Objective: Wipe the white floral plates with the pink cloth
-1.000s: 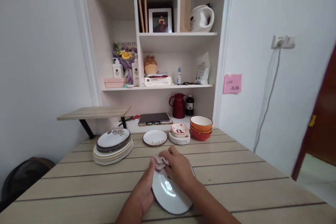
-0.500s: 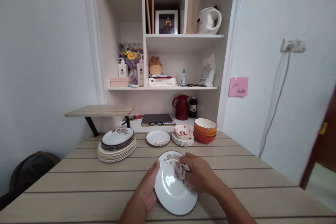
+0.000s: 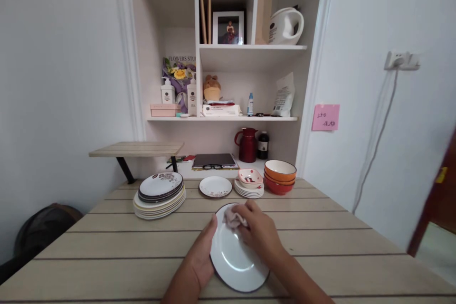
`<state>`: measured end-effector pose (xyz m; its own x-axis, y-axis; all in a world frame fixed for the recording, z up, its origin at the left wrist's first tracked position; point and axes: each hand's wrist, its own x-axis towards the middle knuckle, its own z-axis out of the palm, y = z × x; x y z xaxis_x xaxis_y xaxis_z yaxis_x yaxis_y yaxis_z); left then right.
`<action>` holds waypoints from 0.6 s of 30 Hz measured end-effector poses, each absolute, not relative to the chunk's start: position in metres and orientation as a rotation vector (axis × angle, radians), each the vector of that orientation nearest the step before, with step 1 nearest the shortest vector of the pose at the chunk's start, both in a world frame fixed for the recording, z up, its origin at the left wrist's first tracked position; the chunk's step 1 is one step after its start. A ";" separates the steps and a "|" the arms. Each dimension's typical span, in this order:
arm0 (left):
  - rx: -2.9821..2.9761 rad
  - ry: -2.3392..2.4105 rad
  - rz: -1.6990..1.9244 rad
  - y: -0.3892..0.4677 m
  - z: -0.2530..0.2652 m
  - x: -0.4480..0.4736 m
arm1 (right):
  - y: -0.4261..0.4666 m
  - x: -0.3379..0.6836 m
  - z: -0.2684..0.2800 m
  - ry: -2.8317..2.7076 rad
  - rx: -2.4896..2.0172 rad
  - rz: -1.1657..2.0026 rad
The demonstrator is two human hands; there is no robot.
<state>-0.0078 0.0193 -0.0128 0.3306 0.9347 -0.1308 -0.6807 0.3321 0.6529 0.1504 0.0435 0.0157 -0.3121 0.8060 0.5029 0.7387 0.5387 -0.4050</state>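
Note:
My left hand (image 3: 202,252) grips the left rim of a white plate (image 3: 237,263) with a dark edge, its thumb on top. The plate is tilted toward me above the table. Bunched in my right hand (image 3: 259,229) is a pale pinkish cloth (image 3: 234,218), pressed against the upper part of the plate's face. The hand and cloth hide much of the plate's upper right side. Beyond the held plate, a similar plate (image 3: 215,186) with a brown flower pattern lies flat on the table.
A stack of plates (image 3: 159,205) stands at the left of the slatted table (image 3: 135,251). Small dishes (image 3: 249,190) and nested orange and red bowls (image 3: 280,178) stand at the back right. A red jug (image 3: 248,145) and glasses (image 3: 213,166) sit behind, below the shelves.
My right hand has moved the cloth up and left across the plate, toward its top edge. My left hand keeps its hold on the rim.

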 end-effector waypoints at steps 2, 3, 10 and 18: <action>0.549 0.550 1.144 0.019 -0.013 -0.009 | 0.049 0.161 0.017 -2.001 -1.308 0.116; 0.552 0.547 1.155 0.019 -0.014 -0.009 | 0.050 0.164 0.018 -1.974 -1.326 0.110; 0.535 0.532 1.141 0.021 -0.012 -0.009 | 0.035 0.148 0.020 -2.171 -1.216 0.189; 0.537 0.523 1.177 0.020 -0.010 -0.007 | 0.017 0.138 0.029 -2.339 -1.102 0.251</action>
